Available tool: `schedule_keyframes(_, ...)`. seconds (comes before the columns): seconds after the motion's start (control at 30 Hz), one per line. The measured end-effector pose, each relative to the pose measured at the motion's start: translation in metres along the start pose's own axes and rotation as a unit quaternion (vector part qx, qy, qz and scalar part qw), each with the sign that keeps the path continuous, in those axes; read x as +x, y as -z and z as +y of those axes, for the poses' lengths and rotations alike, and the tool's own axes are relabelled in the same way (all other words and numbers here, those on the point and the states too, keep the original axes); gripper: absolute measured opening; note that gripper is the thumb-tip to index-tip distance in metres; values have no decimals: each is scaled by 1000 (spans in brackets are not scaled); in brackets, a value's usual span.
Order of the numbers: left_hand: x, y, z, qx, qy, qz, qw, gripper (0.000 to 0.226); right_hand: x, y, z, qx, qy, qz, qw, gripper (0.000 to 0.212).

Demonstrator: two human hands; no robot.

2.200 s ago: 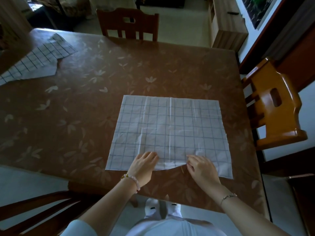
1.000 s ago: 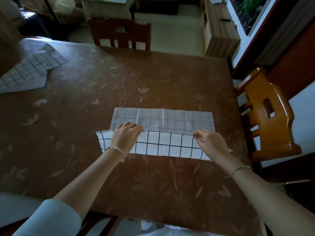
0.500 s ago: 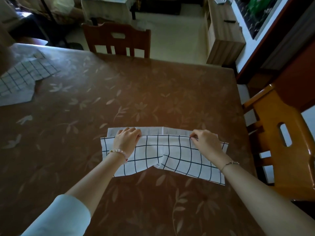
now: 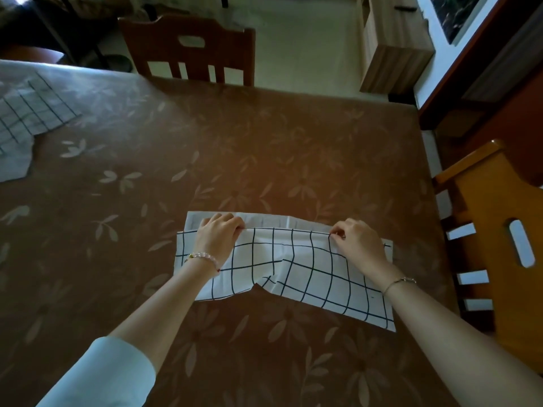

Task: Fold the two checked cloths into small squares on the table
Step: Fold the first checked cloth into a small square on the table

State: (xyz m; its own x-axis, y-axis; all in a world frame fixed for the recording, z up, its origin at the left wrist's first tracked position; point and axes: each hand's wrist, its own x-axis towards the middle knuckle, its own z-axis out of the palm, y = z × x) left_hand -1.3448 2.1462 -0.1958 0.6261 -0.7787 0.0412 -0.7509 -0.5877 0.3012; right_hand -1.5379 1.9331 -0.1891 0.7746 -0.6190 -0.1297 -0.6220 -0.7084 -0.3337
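A white cloth with black checks (image 4: pixel 296 268) lies folded roughly in half on the brown table (image 4: pixel 235 148), its lifted edge brought almost onto the far edge. A narrow strip of the lower layer shows beyond it. My left hand (image 4: pixel 219 237) pinches the folded-over edge near its left end. Near the right end, my right hand (image 4: pixel 357 242) pinches the same edge. The near fold sags and wrinkles in the middle. A second checked cloth (image 4: pixel 26 121) lies crumpled at the table's far left, partly out of frame.
A dark wooden chair (image 4: pixel 191 48) stands at the far side of the table. An orange wooden chair (image 4: pixel 496 245) is at the right side. A wooden cabinet (image 4: pixel 390 45) stands on the floor beyond. The table's right edge runs close to the cloth.
Both hands lifted the cloth's near edge and carried it away from me over the far half, so the cloth went from flat to folded. The head camera also moved closer.
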Motion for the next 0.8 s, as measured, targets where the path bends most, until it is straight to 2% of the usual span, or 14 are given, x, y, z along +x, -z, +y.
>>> schedule_keyframes(0.23,-38,24,3,19,-79,74,994,4,-44,12,-3,33,36,30,998,12)
schedule_keyframes(0.4,-106,53,14,24,-135,98,986,13,-107,24,-11,44,74,11,996,10)
schedule_keyframes(0.5,-160,58,15,29,-175,73,981,24,-149,25,-16,40,103,-22,994,7)
schedule_keyframes(0.6,-208,57,12,40,-200,41,978,23,-186,22,-20,32,119,-45,991,4)
schedule_keyframes(0.8,-263,43,16,-13,-204,-100,974,24,-236,8,-23,17,155,-41,987,3)
